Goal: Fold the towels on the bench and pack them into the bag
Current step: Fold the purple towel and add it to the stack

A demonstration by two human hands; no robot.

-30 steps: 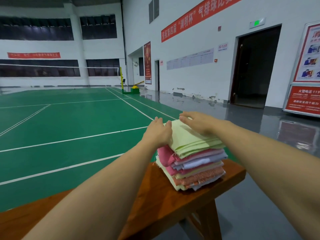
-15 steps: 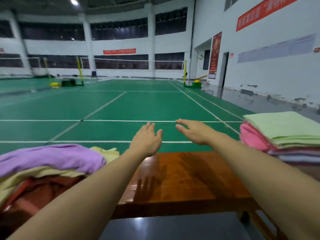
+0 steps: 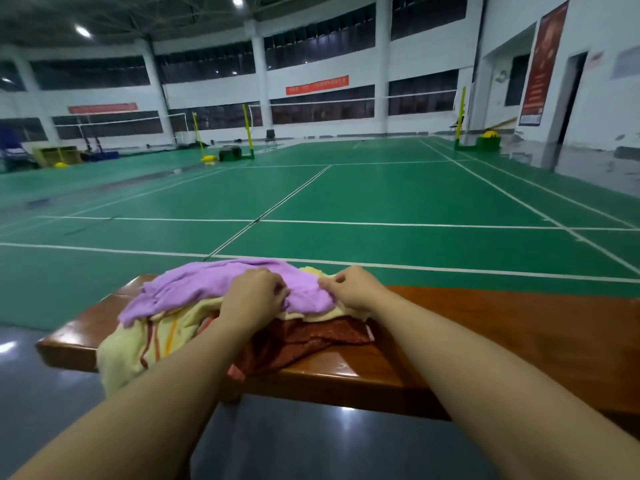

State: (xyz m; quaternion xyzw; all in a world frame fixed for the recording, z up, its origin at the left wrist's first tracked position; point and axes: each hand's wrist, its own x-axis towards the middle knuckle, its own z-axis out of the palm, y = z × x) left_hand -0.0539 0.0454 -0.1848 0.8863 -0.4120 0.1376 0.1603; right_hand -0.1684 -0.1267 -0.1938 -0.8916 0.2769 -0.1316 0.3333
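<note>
We have both hands on the purple towel (image 3: 221,289), which lies crumpled on top of the unfolded heap at the left end of the desk (image 3: 502,327). Our left hand (image 3: 254,294) has its fingers curled into the cloth near the towel's middle, and our right hand (image 3: 353,287) pinches its right edge — so each grip is closed on purple fabric, the two knuckle to knuckle with only a small fold of cloth between them. What matters for the lift is where the rest of the towel runs: its long axis stretches away to the left of both grips, the bulk of it trailing out beyond the left hand, with almost nothing to the right of the right one. Beneath the grips sit a pale yellow towel (image 3: 138,344) with stripes, hanging over the near edge, and a dark red towel (image 3: 311,337) just under the right wrist. We judge that pulling up and rightward should peel the purple one free — though the yellow layer touching it may drag along. No bag is in view.
</note>
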